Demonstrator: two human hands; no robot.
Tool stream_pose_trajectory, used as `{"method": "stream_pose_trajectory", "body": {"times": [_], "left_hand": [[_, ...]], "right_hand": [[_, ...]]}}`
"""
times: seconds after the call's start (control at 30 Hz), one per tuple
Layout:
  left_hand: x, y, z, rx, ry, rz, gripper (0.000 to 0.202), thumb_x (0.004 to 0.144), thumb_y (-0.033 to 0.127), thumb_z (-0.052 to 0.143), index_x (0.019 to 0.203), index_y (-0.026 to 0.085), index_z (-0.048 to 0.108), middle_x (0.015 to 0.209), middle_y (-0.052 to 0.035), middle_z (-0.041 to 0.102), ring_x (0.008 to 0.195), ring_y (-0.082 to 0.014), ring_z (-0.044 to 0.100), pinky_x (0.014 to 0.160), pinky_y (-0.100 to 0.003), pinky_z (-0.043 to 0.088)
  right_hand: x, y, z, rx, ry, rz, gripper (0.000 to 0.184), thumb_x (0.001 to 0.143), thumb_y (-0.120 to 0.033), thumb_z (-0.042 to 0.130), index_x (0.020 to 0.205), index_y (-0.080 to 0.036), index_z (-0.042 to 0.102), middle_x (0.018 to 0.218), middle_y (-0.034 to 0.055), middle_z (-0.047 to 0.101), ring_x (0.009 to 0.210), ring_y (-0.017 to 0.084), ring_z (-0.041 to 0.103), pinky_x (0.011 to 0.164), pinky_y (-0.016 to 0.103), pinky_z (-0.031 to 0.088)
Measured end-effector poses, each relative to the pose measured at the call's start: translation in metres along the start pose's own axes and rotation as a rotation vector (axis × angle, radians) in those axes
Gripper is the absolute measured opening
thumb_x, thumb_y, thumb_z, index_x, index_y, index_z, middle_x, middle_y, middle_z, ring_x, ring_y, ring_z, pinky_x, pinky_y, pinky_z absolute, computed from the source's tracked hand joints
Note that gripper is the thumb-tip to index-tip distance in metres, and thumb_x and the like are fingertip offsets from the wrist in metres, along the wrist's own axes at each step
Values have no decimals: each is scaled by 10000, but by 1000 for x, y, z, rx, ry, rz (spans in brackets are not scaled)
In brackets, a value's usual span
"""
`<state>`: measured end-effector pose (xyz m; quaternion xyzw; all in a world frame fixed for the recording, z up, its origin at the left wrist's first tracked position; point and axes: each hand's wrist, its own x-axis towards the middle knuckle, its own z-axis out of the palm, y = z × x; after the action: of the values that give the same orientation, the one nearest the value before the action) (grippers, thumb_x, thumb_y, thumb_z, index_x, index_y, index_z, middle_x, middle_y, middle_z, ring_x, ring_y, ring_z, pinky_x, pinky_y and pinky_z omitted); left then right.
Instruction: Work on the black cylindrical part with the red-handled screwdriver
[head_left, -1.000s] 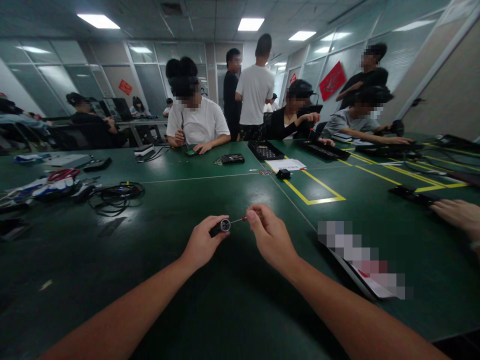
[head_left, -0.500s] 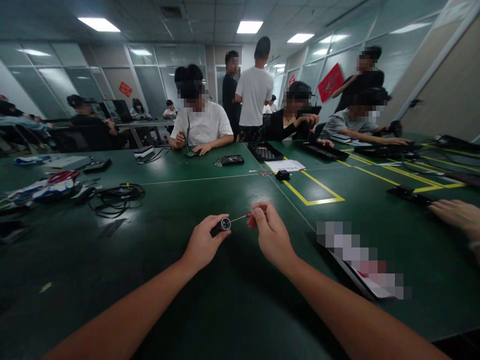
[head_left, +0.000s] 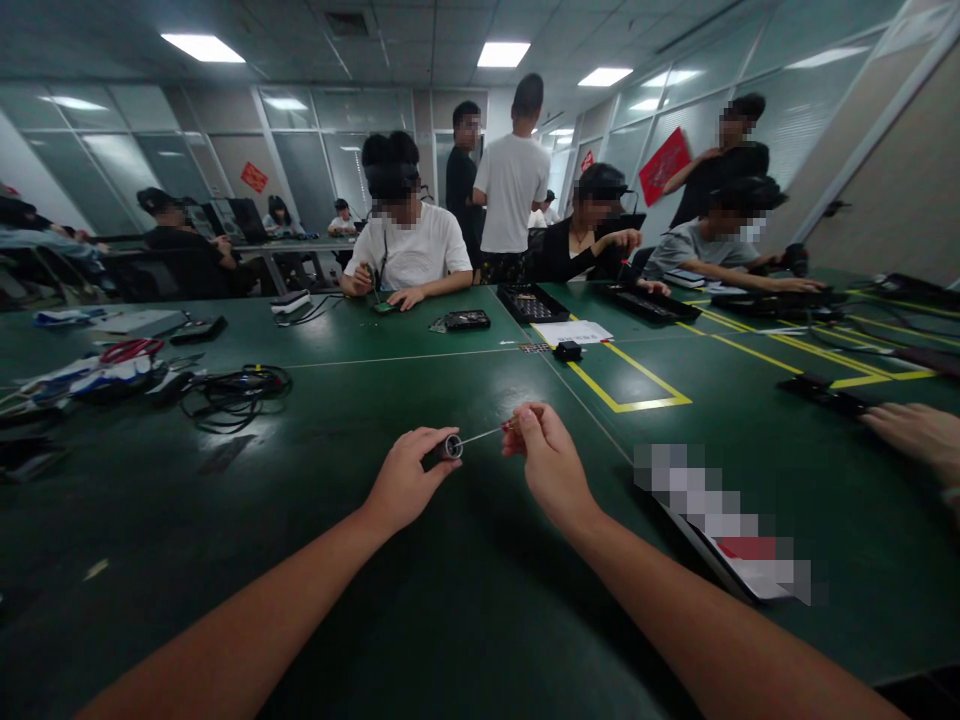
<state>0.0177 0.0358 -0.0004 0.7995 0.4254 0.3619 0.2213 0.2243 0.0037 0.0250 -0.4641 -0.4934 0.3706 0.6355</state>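
Note:
Between its thumb and fingers, my left hand [head_left: 409, 475] grips a short black cylinder [head_left: 451, 447] whose open, silver-rimmed end faces right and toward me. My right hand [head_left: 547, 455] is closed on a slim screwdriver [head_left: 481, 436] with a thin metal shaft and a reddish handle, most of which the fingers cover. The shaft points left, and its tip is at the cylinder's open end. How deep the tip sits inside cannot be made out. Both hands are held above the green table [head_left: 360, 640].
Coiled black cables [head_left: 236, 395] and gloves [head_left: 112, 372] lie at left. A blurred-out packet [head_left: 720, 525] lies right of my right forearm. Farther off are a small black block [head_left: 568, 351], black trays [head_left: 532, 302] and seated people. Another person's hand [head_left: 911, 430] rests at far right.
My right hand has shifted slightly to the right, with the screwdriver still pointing at the cylinder. My left hand has stayed nearly still.

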Motion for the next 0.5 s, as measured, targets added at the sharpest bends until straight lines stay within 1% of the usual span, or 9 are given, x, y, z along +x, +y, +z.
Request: {"method": "stream_pose_trajectory", "body": {"times": [0.17,0.27,0.33,0.4,0.47,0.5], "left_hand": [[0,2,0,29,16,26,401,888,224,718,1286,257,681,1186,-71,720,1108,-258,649,1003,-463,493],[0,2,1,36,34,24,403,875,216,732,1273,254,687,1181,-65,726,1099,-256,658,998,-454,498],[0,2,1,40,40,19,405,868,205,737,1267,256,689,1188,-64,726,1111,-260,657,1002,-454,496],[0,3,1,45,28,22,404,866,195,737,1263,257,692,1183,-64,728,1119,-263,655,1017,-464,484],[-1,4,1,47,13,24,397,870,196,734,1260,257,694,1175,-65,731,1121,-265,653,1028,-478,474],[-1,4,0,45,9,23,394,872,202,732,1261,257,693,1174,-65,730,1122,-267,652,1029,-482,472]], "right_hand": [[-1,6,0,-26,-31,-19,273,991,-494,506,960,-228,560,819,9,639,729,179,619,676,341,523],[-2,4,-1,-21,-73,-33,284,990,-508,520,977,-228,568,828,9,652,743,181,633,690,336,523],[-3,-1,-2,-52,-98,-41,319,988,-538,520,956,-227,584,735,-13,624,661,167,600,629,309,489],[-3,-7,-3,-126,-89,-40,382,986,-575,505,884,-223,615,611,-39,546,553,150,520,545,287,415],[-4,-11,-5,-212,-67,-55,430,981,-578,502,801,-216,650,586,-28,537,536,149,503,532,290,390],[-4,-12,-5,-237,-58,-65,414,977,-558,516,805,-214,669,614,-15,570,557,157,528,547,294,404]]}}
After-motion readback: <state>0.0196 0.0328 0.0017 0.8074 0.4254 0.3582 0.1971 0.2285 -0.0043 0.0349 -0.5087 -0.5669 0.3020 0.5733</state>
